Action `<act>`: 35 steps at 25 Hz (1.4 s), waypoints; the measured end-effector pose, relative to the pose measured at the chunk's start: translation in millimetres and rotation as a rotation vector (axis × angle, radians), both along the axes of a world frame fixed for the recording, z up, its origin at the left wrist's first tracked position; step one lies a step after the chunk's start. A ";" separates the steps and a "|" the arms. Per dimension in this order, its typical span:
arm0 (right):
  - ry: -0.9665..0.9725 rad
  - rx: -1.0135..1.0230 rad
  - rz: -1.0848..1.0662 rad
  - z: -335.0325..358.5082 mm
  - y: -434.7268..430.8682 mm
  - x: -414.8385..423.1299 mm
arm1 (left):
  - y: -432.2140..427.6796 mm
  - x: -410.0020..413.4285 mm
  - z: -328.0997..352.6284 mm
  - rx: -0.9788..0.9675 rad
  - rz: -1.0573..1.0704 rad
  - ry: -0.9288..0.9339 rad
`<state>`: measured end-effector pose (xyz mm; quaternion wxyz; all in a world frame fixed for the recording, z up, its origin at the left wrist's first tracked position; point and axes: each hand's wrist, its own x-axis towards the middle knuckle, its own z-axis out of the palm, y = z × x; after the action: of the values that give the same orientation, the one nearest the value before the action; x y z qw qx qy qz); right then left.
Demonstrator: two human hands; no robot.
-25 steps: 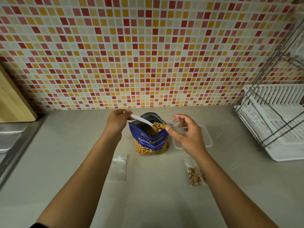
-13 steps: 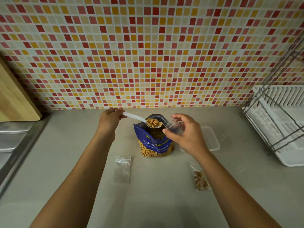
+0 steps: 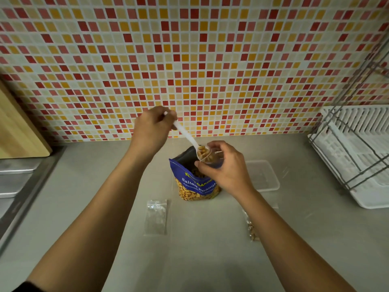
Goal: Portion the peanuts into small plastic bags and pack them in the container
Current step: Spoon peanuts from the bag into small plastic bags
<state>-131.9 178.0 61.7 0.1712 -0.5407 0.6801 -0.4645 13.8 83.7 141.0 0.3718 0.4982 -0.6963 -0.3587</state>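
A blue bag of salted peanuts (image 3: 195, 186) stands open at the middle of the counter. My left hand (image 3: 152, 131) grips the handle of a white plastic spoon (image 3: 187, 137), raised and tilted down to the right. The spoon's bowl, loaded with peanuts, rests at the mouth of a small clear plastic bag (image 3: 212, 158). My right hand (image 3: 225, 167) pinches that small bag open just above the big bag. An empty small bag (image 3: 156, 217) lies flat on the counter at the front left. A small bag with peanuts (image 3: 251, 227) lies partly hidden behind my right forearm.
A clear plastic container (image 3: 264, 174) sits right of the peanut bag. A white dish rack (image 3: 357, 152) with a wire frame fills the right side. A wooden board (image 3: 19, 127) leans on the tiled wall at the left, above a steel sink edge (image 3: 19, 186).
My left hand rose and lifted the loaded spoon out of the big bag, then tipped it to the right into the mouth of the small bag held by my right hand.
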 end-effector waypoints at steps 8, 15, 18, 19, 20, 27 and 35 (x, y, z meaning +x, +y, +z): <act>-0.327 -0.064 -0.092 -2.6 10.6 -5.0 | -9.8 18.8 17.9 -0.298 0.100 -0.047; -0.358 0.037 -0.068 -24.0 25.3 -7.3 | 17.2 -11.9 -70.8 -0.284 -0.110 -0.743; -0.315 0.062 -0.055 -26.8 24.5 -9.1 | 15.9 -25.8 -78.8 -0.060 -0.025 -0.667; -0.309 0.070 -0.056 -26.7 24.1 -9.5 | 15.7 -29.5 -79.8 -0.039 0.003 -0.683; -0.308 0.079 -0.056 -26.7 23.5 -9.7 | 17.5 -32.1 -81.2 -0.052 0.015 -0.723; -0.320 0.090 -0.030 -29.1 23.7 -13.8 | 15.0 -36.1 -84.0 0.116 -0.004 -0.636; -0.334 0.102 0.022 -29.0 23.8 -17.7 | 17.2 -28.5 -80.2 0.157 0.160 -0.284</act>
<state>-149.6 201.8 32.7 0.3143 -0.4541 0.6589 -0.5108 -14.7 100.9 60.8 0.2568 0.6253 -0.6698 -0.3072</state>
